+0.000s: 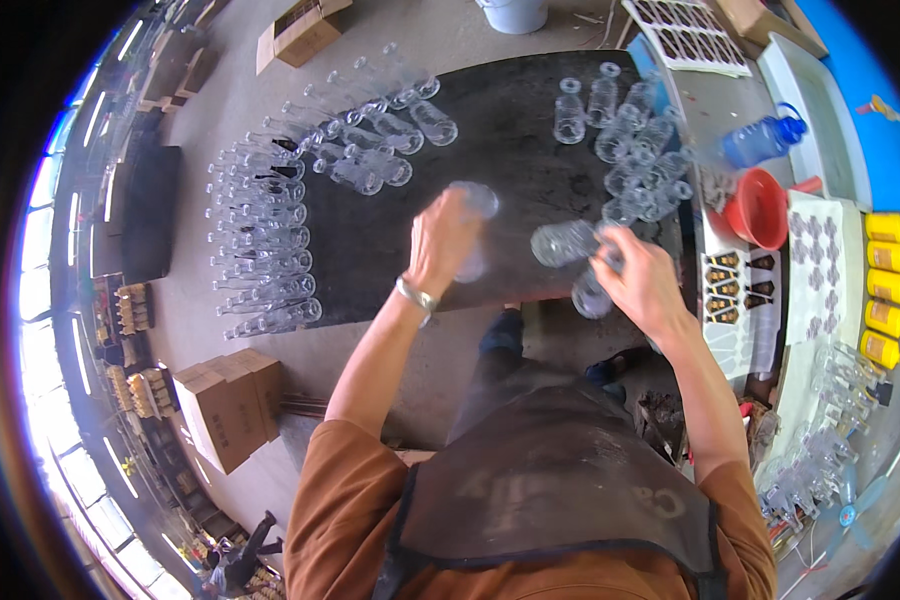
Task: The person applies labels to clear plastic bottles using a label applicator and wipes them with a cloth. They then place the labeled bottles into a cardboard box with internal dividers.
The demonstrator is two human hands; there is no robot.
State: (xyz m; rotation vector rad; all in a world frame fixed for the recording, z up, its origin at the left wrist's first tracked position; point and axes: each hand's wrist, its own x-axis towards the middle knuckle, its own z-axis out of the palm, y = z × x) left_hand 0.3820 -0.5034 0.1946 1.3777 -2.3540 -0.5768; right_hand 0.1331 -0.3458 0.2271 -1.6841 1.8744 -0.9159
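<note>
My left hand [442, 240], with a bracelet at its wrist, is closed on a clear glass bottle [478, 198]. Motion smears it, and more blurred glass shows below the fingers. Fingers of my right hand [638, 280] pinch the neck of another clear glass bottle [562, 243], tilted with its base toward the left. A further bottle [591, 298] sits just under that hand; whether the fingers also hold it I cannot tell. Both hands are above the near part of a dark table [510, 110]. Upright bottles [635, 150] crowd the table's right side.
Rows of clear bottles [270, 240] line the table's left edge and far left corner. A side bench at right bears a blue jug [760, 140], a red bowl [756, 208] and small dark labelled pieces [722, 280]. Cardboard boxes [228, 405] stand at lower left.
</note>
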